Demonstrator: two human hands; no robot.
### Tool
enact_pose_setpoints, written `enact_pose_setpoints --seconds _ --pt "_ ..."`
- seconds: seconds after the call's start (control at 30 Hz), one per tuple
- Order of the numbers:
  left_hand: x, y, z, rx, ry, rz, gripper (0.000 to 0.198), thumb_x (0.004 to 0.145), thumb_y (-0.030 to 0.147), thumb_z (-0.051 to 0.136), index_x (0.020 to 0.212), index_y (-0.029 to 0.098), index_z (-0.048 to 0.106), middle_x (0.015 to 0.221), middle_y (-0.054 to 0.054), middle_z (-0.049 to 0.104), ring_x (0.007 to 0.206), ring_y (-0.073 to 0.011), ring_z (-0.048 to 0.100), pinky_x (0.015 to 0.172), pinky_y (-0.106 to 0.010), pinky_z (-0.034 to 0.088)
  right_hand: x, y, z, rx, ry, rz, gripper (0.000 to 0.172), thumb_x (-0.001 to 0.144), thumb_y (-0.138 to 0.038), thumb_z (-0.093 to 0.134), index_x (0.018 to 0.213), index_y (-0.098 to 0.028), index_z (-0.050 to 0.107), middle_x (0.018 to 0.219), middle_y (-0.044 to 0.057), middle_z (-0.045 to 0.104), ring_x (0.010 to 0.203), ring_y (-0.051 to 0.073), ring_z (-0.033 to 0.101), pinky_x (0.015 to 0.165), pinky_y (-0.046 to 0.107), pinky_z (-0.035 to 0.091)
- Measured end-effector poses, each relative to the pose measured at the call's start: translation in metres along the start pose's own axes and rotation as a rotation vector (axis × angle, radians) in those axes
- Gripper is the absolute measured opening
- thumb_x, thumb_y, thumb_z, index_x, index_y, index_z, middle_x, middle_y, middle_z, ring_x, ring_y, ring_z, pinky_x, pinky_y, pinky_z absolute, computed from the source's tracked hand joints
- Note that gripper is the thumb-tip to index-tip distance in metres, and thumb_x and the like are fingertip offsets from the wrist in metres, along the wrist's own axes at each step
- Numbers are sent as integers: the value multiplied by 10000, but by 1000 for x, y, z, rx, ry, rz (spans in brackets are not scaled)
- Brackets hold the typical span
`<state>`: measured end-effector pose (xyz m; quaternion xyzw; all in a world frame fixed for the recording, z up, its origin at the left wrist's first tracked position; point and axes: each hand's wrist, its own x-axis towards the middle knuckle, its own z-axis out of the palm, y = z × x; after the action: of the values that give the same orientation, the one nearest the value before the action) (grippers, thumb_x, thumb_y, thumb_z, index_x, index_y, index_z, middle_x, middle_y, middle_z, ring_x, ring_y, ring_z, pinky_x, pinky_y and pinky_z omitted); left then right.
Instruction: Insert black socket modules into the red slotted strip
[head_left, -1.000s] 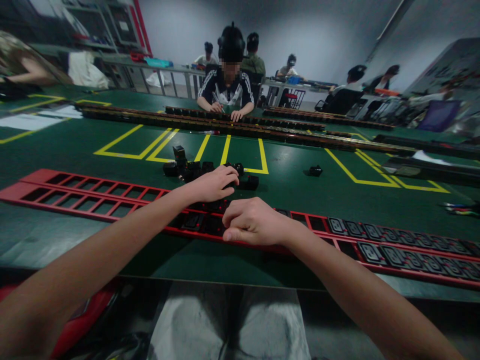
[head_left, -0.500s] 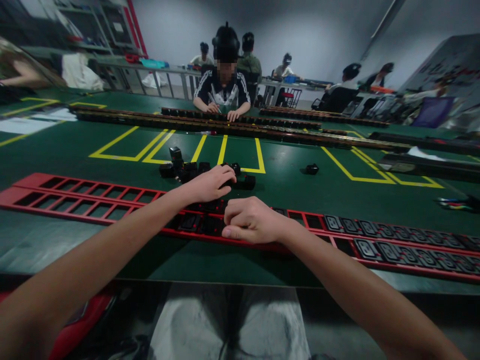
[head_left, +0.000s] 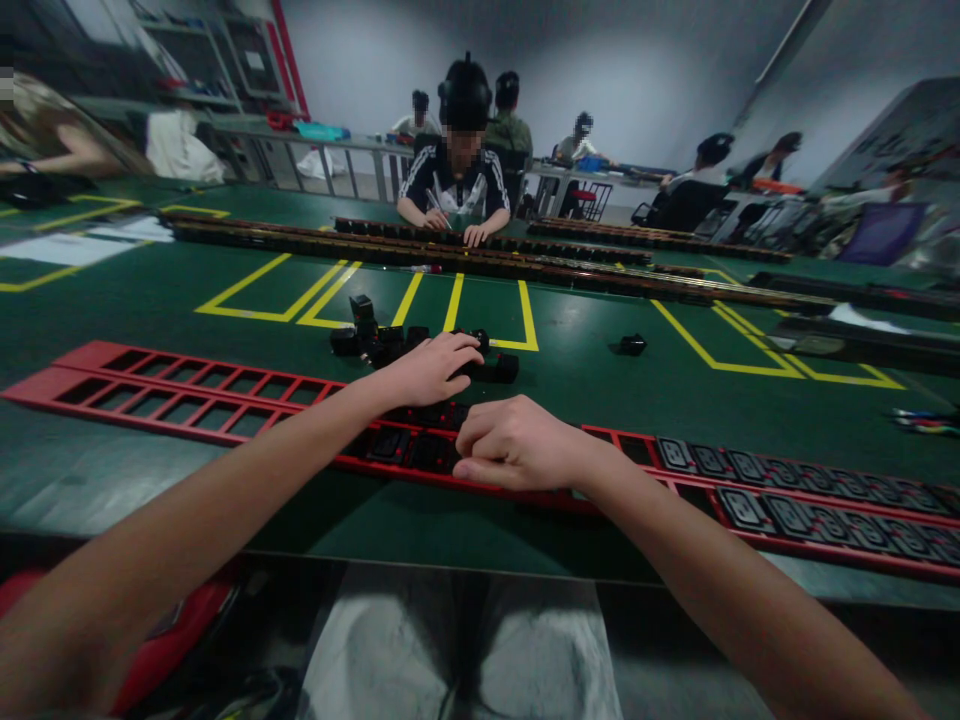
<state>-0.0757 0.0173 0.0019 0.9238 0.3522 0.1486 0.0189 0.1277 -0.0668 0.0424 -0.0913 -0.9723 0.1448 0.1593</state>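
Frame (head_left: 405,470) on tabletop (head_left: 585,390) under right hand (head_left: 521,445); likely light, stiff, best held at edges. Right fingers curled, left hand (head_left: 439,368) loosely bent near black blocks (head_left: 387,347); cannot tell either grip's contents.

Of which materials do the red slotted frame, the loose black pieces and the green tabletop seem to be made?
Red slotted frame: perhaps plastic or painted metal; even colour, satin sheen. Loose black pieces: probably moulded plastic; boxy, with glossy highlights. Green tabletop: possibly rubber or vinyl covering; flat, uniform, softly reflective.

Head cam, fwd/down over tbl (head_left: 577,390)
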Motion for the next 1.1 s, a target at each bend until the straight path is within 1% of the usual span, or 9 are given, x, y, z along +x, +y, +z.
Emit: enact_pose_setpoints --seconds 0.13,0.3,0.4,0.5,0.77,0.9,1.0,1.1 --pt "0 -3 2 -13 -24 -2 356 940 289 491 1272 197 584 1440 -97 513 1311 -263 472 1095 -449 388 1 1 3 -6 12 16 425 997 -316 528 627 -158 664 789 46 714 731 128 588 648 262 389" --pt "0 -2 1 -25 -22 1 363 938 291 487 1271 189 590 1394 -105 537 1287 -269 478 1087 -462 398 1 1 9 -77 32 9 431 996 -353 518 633 -164 653 762 44 684 734 137 571 631 273 363" --pt "-1 -1 0 -16 -15 3 376 940 288 482 1284 183 589 1348 -112 545 1256 -272 486 1077 -463 407 0 2 12 -84 57 -6 392 992 -359 525 691 -162 680 810 48 686 775 140 584 652 271 375" --pt "-1 -1 1 -15 -12 1 385 939 288 484 1295 187 588 1324 -115 546 1240 -272 493 1073 -465 413 0 1 13 -84 49 -8 378 993 -355 528 718 -159 697 854 53 695 808 141 596 672 269 387" --pt "0 -7 6 0 -49 -1 392 955 293 472 1328 231 576 1471 -89 464 1332 -274 439 1113 -472 377 4 -4 7 -133 -5 -16 352 979 -317 556 697 -160 696 843 48 702 788 143 579 677 276 389" --pt "1 -4 3 -2 -44 9 384 939 250 476 1300 220 599 1391 -96 509 1268 -266 485 1091 -460 405 2 -4 9 -137 6 -19 320 970 -303 573 720 -152 705 869 47 715 811 141 595 680 271 393" --pt "2 -1 0 3 -39 9 386 917 231 486 1280 213 618 1308 -103 532 1217 -268 511 1061 -462 436 2 -4 12 -166 36 -22 349 979 -312 554 704 -154 698 852 46 713 789 140 589 649 273 378" --pt "1 1 -1 11 -32 12 398 907 218 486 1281 196 617 1306 -113 528 1225 -275 512 1066 -470 439 2 -4 15 -193 54 -35 375 989 -327 531 692 -159 688 840 51 711 781 144 583 624 278 359"
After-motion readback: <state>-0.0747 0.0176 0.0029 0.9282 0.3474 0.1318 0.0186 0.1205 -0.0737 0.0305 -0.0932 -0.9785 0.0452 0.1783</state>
